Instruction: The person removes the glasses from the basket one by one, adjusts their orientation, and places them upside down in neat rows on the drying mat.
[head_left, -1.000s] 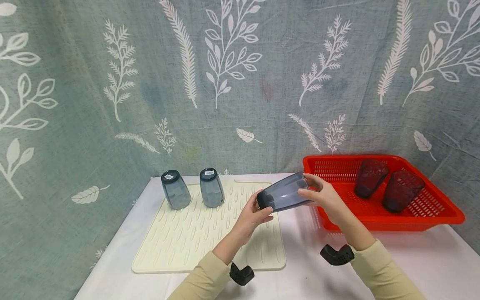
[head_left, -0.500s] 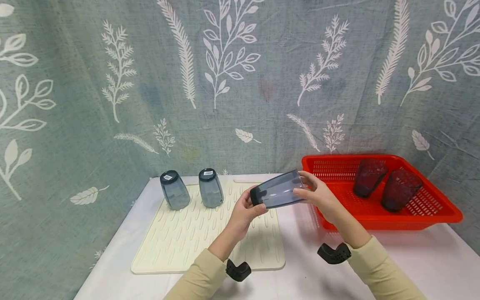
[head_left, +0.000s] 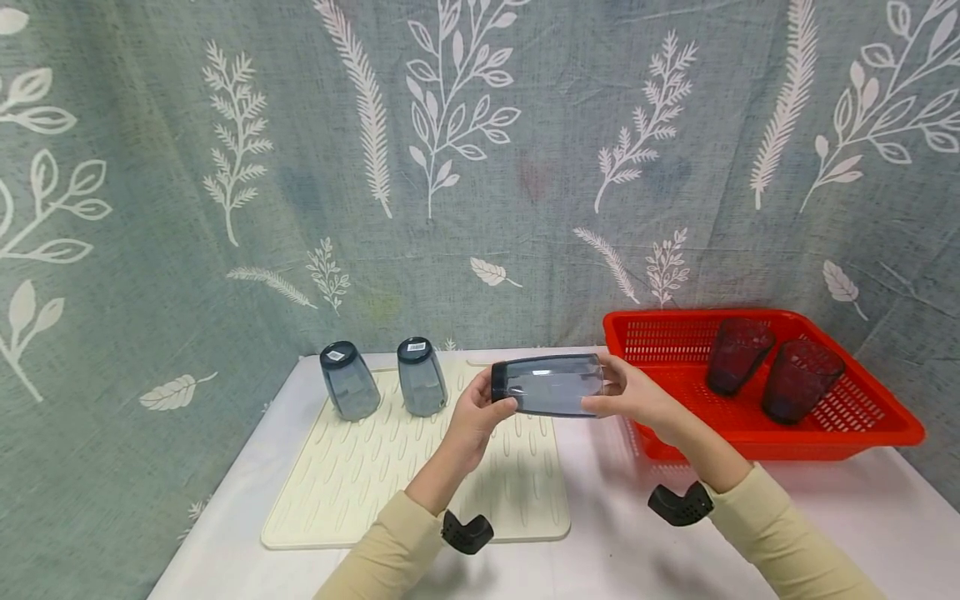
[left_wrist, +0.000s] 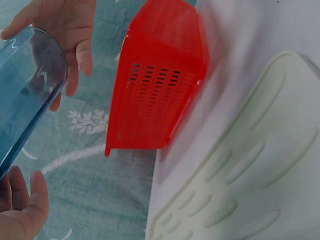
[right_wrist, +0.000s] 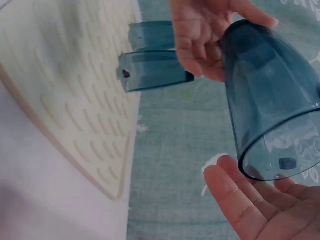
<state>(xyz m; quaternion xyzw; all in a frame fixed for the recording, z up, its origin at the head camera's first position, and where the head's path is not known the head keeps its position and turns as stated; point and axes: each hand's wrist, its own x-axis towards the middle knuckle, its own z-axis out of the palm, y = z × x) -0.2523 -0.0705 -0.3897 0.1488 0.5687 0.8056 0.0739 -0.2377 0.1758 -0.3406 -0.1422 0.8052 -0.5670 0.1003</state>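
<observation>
A blue-grey clear tumbler (head_left: 551, 385) lies sideways in the air above the right part of the cream drying mat (head_left: 420, 483), its dark thick base to the left. My left hand (head_left: 472, 421) grips the base end, thumb in front. At the open rim, my right hand (head_left: 637, 393) holds the tumbler between thumb and fingers. The right wrist view shows the tumbler's (right_wrist: 270, 85) wide mouth and a small dark mark near it. Two matching tumblers stand upside down on the mat's back left, the left one (head_left: 351, 382) and the right one (head_left: 423, 377), with labels on their bases.
On the right of the white-covered table (head_left: 622, 533) sits a red perforated basket (head_left: 757, 446). Inside it are two dark purple-looking glasses, one at the back (head_left: 738, 357) and one nearer (head_left: 801, 382). A leaf-patterned curtain (head_left: 525, 167) hangs behind the table.
The tumbler has gone from slanting up to the right to nearly level, and has shifted slightly left. Both hands moved with it and still grip its ends.
</observation>
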